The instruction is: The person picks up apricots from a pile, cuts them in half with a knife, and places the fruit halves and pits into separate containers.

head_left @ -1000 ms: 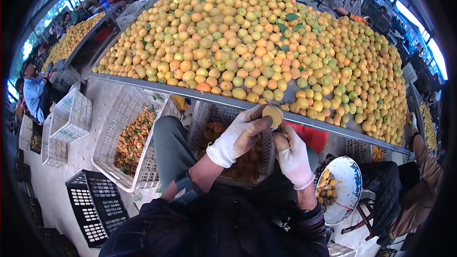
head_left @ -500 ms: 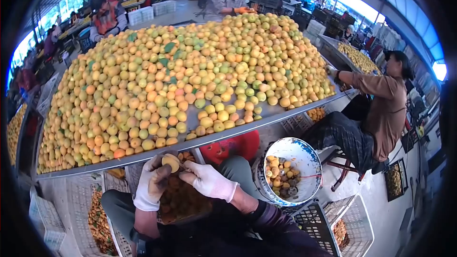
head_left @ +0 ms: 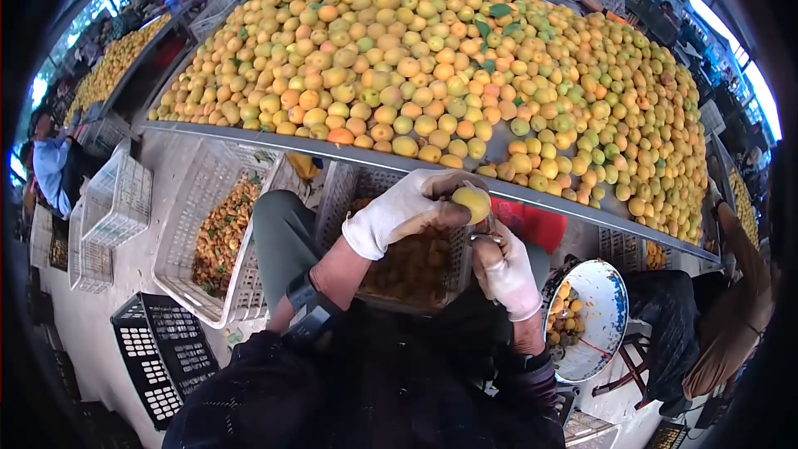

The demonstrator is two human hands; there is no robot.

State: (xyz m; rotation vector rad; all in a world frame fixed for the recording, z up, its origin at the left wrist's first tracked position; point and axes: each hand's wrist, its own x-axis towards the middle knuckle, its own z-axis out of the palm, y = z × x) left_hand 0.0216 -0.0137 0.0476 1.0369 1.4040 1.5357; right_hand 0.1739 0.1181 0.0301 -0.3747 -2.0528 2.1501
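My left hand (head_left: pixel 409 214), in a white glove with dark, stained fingertips, grips a yellow-green apricot (head_left: pixel 474 203) between thumb and fingers. Close beside the fruit, my right hand (head_left: pixel 509 273), also gloved, is closed around a small dark metal tool (head_left: pixel 485 235). Most of that tool is hidden by the fingers, so its exact kind does not show. Below both hands, between my knees, stands a crate (head_left: pixel 332 199) with apricot pieces inside. Beyond them a large heap of apricots (head_left: pixel 399 58) covers a metal-edged table (head_left: pixel 582 214).
At right stands a white bucket (head_left: pixel 611 299) with fruit and dark bits inside. A pale crate (head_left: pixel 179 237) of apricot pieces is at left, near a black crate (head_left: pixel 166 349). A red basin (head_left: pixel 532 223) sits under the table edge. Co-workers sit around, one (head_left: pixel 736 283) at far right.
The view has swung left and down, so table, bucket and hands appear farther right. The apricot stays in my left hand, now with a rounded side showing; the tool stays in my right.
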